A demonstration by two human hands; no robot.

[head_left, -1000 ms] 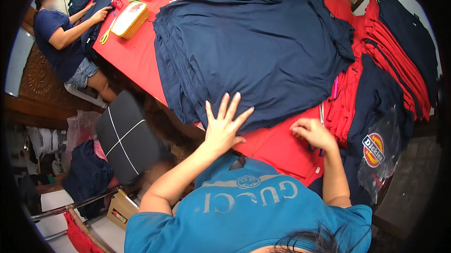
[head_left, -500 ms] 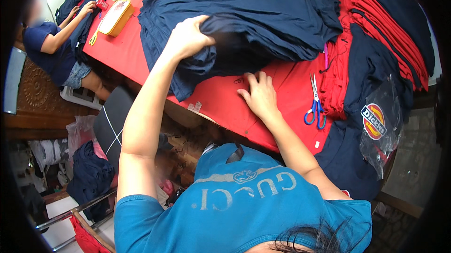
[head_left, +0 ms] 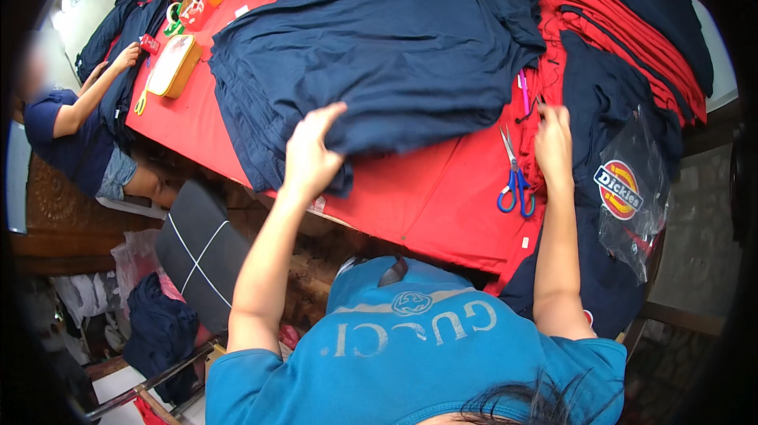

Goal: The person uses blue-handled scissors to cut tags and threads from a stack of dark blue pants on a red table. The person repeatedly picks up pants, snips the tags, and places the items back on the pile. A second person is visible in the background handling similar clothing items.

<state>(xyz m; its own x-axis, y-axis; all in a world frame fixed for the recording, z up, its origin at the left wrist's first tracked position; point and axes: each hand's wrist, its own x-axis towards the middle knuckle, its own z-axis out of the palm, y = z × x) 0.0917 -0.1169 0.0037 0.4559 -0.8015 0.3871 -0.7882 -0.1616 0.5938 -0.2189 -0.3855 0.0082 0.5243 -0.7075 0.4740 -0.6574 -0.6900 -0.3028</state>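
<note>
A large navy garment lies spread on the red-covered table in front of me, its near edge slightly blurred. My left hand is over that near edge, thumb and fingers apart, with cloth beneath and beside it. Farther right, my right hand is at the edge of the red fabric, fingers curled in. A small dark and metallic thing shows at its fingertips, too small to name. Blue-handled scissors lie just left of that hand, blades pointing away. A pink pen-like stick rests between the garment and the red fabric.
Stacked red and navy garments fill the right side, with a clear plastic bag over navy cloth. At the left, a yellow case, yellow scissors and tape rolls sit near another person. A black chair back stands below the table edge.
The lifted near part of the navy garment has come down flatter on the table. My left hand has opened and lowered. My right hand has moved right, from the table to beside the scissors.
</note>
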